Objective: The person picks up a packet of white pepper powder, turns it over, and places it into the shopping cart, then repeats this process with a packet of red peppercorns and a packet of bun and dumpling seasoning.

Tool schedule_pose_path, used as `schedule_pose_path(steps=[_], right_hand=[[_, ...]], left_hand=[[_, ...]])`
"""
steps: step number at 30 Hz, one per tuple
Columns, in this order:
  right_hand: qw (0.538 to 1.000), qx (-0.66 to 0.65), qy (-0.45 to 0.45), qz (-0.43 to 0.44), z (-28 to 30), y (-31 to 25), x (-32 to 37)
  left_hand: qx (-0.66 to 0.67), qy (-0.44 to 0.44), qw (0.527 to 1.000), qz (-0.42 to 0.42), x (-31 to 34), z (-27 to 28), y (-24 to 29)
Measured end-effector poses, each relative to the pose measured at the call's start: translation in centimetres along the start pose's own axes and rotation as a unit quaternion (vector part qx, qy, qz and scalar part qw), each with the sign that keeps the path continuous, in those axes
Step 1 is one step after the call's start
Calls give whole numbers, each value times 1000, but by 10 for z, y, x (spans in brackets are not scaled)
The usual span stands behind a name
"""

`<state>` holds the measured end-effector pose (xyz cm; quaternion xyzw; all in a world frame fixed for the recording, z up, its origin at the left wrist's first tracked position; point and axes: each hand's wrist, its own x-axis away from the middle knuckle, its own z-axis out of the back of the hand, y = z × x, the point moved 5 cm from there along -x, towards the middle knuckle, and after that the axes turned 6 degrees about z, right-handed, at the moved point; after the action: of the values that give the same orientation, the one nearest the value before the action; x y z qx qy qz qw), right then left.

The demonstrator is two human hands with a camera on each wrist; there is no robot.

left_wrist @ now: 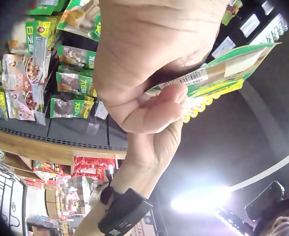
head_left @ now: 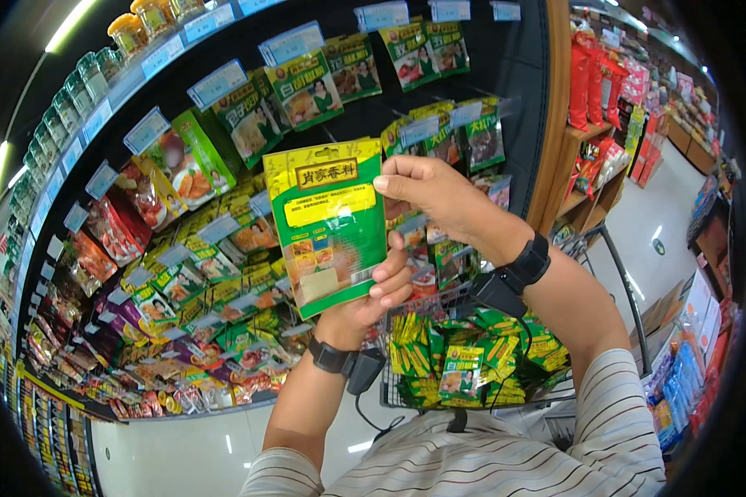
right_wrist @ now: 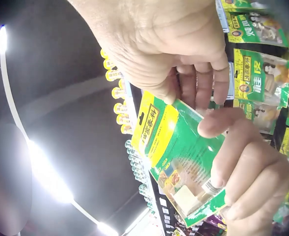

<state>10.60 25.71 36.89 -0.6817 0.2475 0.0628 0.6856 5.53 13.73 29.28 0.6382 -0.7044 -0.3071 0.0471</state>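
Observation:
A green and yellow spice packet [head_left: 331, 228] with Chinese lettering, small pictures and a barcode is held upright before the shelf. Its lower right edge is gripped by my left hand [head_left: 389, 282], whose fingers curl over the printed face. Higher up, my right hand [head_left: 427, 190] pinches the upper right edge between thumb and fingers. In the right wrist view the packet [right_wrist: 184, 162] appears tilted, with the left hand [right_wrist: 253, 167] on its side and the right hand [right_wrist: 169, 54] at its top corner. The left wrist view catches the packet [left_wrist: 218, 73] nearly edge-on.
Hanging spice packets [head_left: 307, 91] with price tags fill the shelf ahead. Jars [head_left: 91, 74] line its upper ledge. Below my right arm stands a shopping cart [head_left: 622, 257] holding many green and yellow packets [head_left: 460, 373]. A wooden shelf end [head_left: 555, 124] and red goods are at right.

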Motion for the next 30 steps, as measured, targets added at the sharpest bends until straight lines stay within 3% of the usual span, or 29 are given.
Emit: schedule_pose_path(steps=[8,11,15,16,19,26,30], right_hand=[[998,-54,-14,-24,-1,3,-37],[998,-48,-22,-25,-5,2,-50],[998,30,50,14,13,-12,-75],[997,51,64,12,20,-18,-81],[994,70,81,36,29,-39,-103],[983,43,126,127,25,-73,-156],[988,-3,90,125,24,-76,-179]], left_hand=[[-132,100,986,-32,12,-13,55],[-257,144,954,-47,16,-13,82],[-324,263,903,-103,24,-26,121],[-319,330,877,-144,23,-24,130],[-393,250,876,-125,32,-15,170],[-461,267,836,-133,31,-13,215],[-510,255,814,-112,24,-7,227]])
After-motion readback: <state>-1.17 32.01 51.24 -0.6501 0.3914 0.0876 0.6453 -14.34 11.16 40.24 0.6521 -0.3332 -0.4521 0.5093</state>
